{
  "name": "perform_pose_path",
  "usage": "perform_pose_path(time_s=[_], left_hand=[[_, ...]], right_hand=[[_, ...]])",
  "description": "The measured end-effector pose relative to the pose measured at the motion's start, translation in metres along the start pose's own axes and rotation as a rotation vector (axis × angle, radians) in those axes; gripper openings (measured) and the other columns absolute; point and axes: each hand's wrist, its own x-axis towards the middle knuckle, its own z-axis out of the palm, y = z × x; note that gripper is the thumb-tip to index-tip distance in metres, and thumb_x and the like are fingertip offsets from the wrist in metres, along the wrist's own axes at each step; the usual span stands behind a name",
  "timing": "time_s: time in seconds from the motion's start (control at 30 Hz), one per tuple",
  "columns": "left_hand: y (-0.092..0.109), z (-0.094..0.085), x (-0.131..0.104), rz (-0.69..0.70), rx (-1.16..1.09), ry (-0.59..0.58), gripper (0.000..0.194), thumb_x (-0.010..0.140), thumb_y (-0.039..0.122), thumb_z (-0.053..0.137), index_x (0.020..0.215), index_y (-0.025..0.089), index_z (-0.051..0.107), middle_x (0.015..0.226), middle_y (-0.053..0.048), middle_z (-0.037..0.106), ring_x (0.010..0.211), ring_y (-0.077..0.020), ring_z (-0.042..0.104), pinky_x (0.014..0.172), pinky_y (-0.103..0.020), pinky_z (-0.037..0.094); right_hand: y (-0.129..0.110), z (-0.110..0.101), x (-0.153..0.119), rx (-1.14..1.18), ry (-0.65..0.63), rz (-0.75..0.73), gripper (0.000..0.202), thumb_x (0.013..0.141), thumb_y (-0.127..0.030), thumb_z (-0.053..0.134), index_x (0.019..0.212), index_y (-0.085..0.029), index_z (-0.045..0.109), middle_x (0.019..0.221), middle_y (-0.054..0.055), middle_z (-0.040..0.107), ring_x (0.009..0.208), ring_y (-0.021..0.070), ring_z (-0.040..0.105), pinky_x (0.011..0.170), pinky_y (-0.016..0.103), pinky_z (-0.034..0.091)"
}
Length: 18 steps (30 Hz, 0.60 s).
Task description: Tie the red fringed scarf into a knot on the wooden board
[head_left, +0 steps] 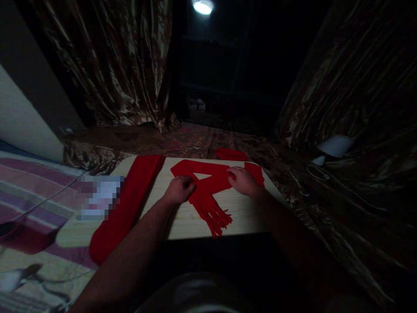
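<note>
A pixelated flat item [99, 198] lies toward the left of the desk [185, 224], beside a long red cloth [128, 204]. The left hand [180, 189], half-curled, touches the left side of a fringed red scarf [208, 188] on the desk; the right hand [243, 180], fingers bent, touches its right part. Whether either pinches fabric, I cannot tell.

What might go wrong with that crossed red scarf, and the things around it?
The left hand and right hand are both on the scarf; an uneven tug could skew the crossing. Its fringe reaches close to the table's near edge and might slip over. The left forearm passes close to the long red cloth, whose overhanging end could perhaps get bumped.
</note>
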Motion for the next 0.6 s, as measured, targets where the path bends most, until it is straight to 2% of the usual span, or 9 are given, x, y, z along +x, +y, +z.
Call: perform_pose_path(time_s=[0.17, 0.3, 0.4, 0.5, 0.6], left_hand=[[-0.002, 0.001, 0.001, 0.025, 0.002, 0.002, 0.035, 0.090, 0.041, 0.053, 0.107, 0.022, 0.076, 0.113, -0.009, 0.075, 0.106, -0.0254, 0.068, 0.099, -0.038, 0.051], [-0.008, 0.002, 0.003, 0.077, -0.034, -0.005, 0.037, 0.093, 0.031, 0.043, 0.106, 0.020, 0.076, 0.112, -0.009, 0.075, 0.107, -0.0238, 0.069, 0.100, -0.037, 0.050], [-0.008, 0.001, 0.003, 0.101, -0.043, -0.009, 0.038, 0.091, 0.025, 0.041, 0.106, 0.017, 0.075, 0.111, -0.012, 0.075, 0.106, -0.0243, 0.069, 0.099, -0.038, 0.050], [-0.005, 0.000, 0.002, 0.079, -0.016, -0.014, 0.035, 0.088, 0.022, 0.045, 0.106, 0.017, 0.075, 0.109, -0.011, 0.076, 0.104, -0.0244, 0.069, 0.099, -0.038, 0.050], [-0.001, -0.001, 0.001, 0.033, -0.009, -0.012, 0.032, 0.086, 0.020, 0.049, 0.104, 0.020, 0.076, 0.109, -0.008, 0.076, 0.107, -0.0229, 0.068, 0.102, -0.037, 0.049]], right_hand=[[-0.046, 0.035, 0.012, 0.118, 0.026, -0.064, 0.034, 0.091, -0.027, 0.058, 0.122, -0.019, 0.070, 0.126, 0.011, 0.070, 0.120, 0.0241, 0.059, 0.107, 0.039, 0.042], [-0.080, 0.046, 0.023, 0.178, -0.066, -0.119, 0.037, 0.093, -0.031, 0.058, 0.128, -0.022, 0.067, 0.130, 0.009, 0.068, 0.122, 0.0242, 0.059, 0.108, 0.040, 0.041], [-0.101, 0.054, 0.029, 0.185, -0.136, -0.156, 0.036, 0.096, -0.033, 0.053, 0.127, -0.021, 0.067, 0.129, 0.010, 0.069, 0.118, 0.0257, 0.061, 0.107, 0.042, 0.041], [-0.110, 0.068, 0.028, 0.208, -0.098, -0.142, 0.031, 0.095, -0.032, 0.054, 0.120, -0.020, 0.069, 0.121, 0.010, 0.071, 0.113, 0.0249, 0.063, 0.103, 0.039, 0.043], [-0.107, 0.083, 0.024, 0.245, -0.004, -0.109, 0.026, 0.093, -0.030, 0.058, 0.114, -0.019, 0.070, 0.114, 0.010, 0.072, 0.111, 0.0234, 0.062, 0.102, 0.037, 0.044]])
